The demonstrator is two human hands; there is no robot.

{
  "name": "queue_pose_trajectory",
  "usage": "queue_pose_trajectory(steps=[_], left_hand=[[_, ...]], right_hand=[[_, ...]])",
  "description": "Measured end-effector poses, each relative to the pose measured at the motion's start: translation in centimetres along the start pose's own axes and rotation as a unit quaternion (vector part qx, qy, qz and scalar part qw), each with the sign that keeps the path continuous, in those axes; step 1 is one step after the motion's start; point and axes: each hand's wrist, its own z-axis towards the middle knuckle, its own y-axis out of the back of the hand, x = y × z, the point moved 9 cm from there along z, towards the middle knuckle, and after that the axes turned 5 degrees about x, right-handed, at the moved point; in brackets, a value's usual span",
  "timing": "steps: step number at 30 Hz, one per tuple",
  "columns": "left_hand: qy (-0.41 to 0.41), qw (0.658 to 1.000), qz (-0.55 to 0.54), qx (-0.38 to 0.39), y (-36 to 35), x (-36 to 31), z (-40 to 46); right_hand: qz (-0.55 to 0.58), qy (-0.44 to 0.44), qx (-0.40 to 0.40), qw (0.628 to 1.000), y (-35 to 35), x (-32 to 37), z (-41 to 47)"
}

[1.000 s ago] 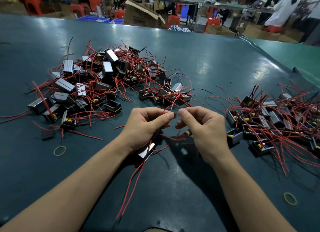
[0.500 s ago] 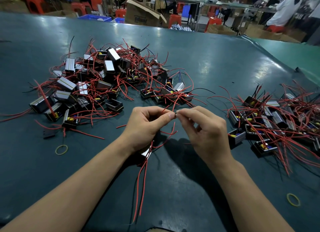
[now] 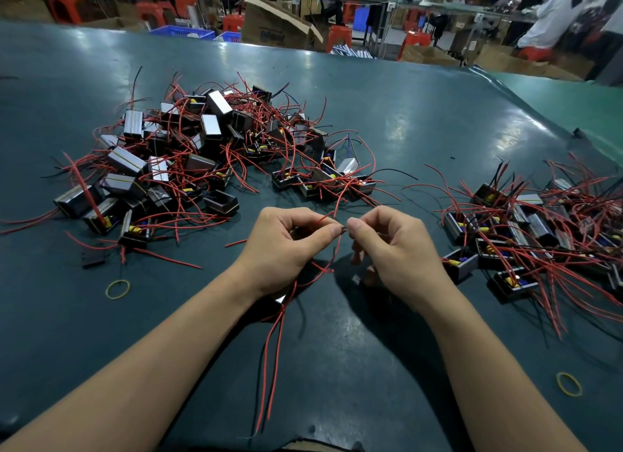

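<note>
Head view has both of my hands meeting fingertip to fingertip over the near middle of the green table [image 3: 371,114]. My left hand [image 3: 283,249] pinches a red wire [image 3: 341,237] between thumb and forefinger. My right hand [image 3: 394,253] pinches the same end from the other side. A short dark bit shows between the two pinches (too small to say whether it is a sleeve or the bare tip). From there the wire drops and loops back under my left palm to a small box [image 3: 279,298]. Only a shiny corner of it peeps out by my wrist, low over the table. Two more red leads [image 3: 269,367] trail from it toward me.

I judge that I am midway through working this one wire end, twisting or dressing it, on one box out of many. The big heap of boxes [image 3: 209,155] lies far left and a second heap [image 3: 539,232] lies to the right, with my hands between them. A rubber band [image 3: 117,289] lies near left and a second rubber band [image 3: 568,383] near right.

The next move, as I see it, calls for a firm pinch on both sides and a small roll of my right fingertips, without tugging the lead out of the box. After that the box would go to one of the heaps, though I cannot tell which.
</note>
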Motion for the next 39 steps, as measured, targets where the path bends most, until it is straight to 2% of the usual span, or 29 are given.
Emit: queue_pose_trajectory(steps=[6,9,12,14,17,19,20,22,23,24,26,31,33,34,36,38,39], left_hand=[[0.008,1.0,-0.018,0.007,0.0,0.3,0.1],[0.021,0.999,-0.032,0.014,-0.2,0.4,0.1],[0.03,0.998,-0.038,0.03,-0.5,0.5,0.1],[0.012,0.999,-0.011,0.03,-0.5,0.1,0.0],[-0.019,0.999,0.032,0.024,-0.6,-0.6,-0.2],[-0.016,0.999,0.039,0.026,-0.6,-0.6,-0.1],[-0.01,0.999,0.035,0.024,-0.5,-0.4,-0.1],[0.002,1.0,0.019,0.011,-0.2,-0.2,0.0],[0.005,1.0,0.012,0.002,0.0,-0.1,0.0],[0.007,1.0,0.009,-0.008,0.2,-0.1,0.0],[0.011,1.0,0.002,-0.022,0.5,0.0,0.1],[0.037,0.997,-0.033,-0.053,0.9,0.5,0.1],[0.052,0.996,-0.048,-0.055,0.9,0.9,0.0],[0.053,0.996,-0.047,-0.057,0.9,0.9,0.1],[0.043,0.997,-0.029,-0.058,1.1,0.7,0.1],[0.036,0.998,-0.016,-0.054,1.1,0.6,0.1],[0.037,0.998,-0.016,-0.052,1.0,0.7,0.1]], right_hand=[[0.011,-0.002,-0.002,1.0,0.0,0.3,0.0],[0.01,0.032,0.001,0.999,0.1,1.3,-0.1],[-0.046,0.063,-0.022,0.997,0.4,2.1,-0.2],[-0.062,0.018,-0.026,0.998,0.1,1.2,0.0],[0.102,-0.15,-0.011,0.983,-1.0,-1.9,-0.1],[0.157,-0.196,-0.011,0.968,-1.6,-2.6,-0.3],[0.127,-0.167,-0.029,0.977,-1.2,-2.2,-0.2],[-0.02,-0.035,-0.09,0.995,0.1,0.2,-0.2],[-0.073,0.024,-0.112,0.991,0.4,1.2,-0.5],[-0.077,0.055,-0.122,0.988,0.5,1.6,-0.6],[-0.029,0.064,-0.118,0.991,0.4,1.4,-0.6],[0.131,-0.028,-0.08,0.988,-0.6,-0.3,-0.5],[0.154,-0.034,-0.074,0.985,-0.8,-0.4,-0.5],[0.135,-0.018,-0.076,0.988,-0.6,-0.1,-0.6],[0.024,0.046,-0.089,0.995,0.0,1.3,-0.8],[-0.076,0.116,-0.096,0.986,0.1,2.9,-1.0],[-0.09,0.137,-0.096,0.982,0.2,3.3,-1.1]])
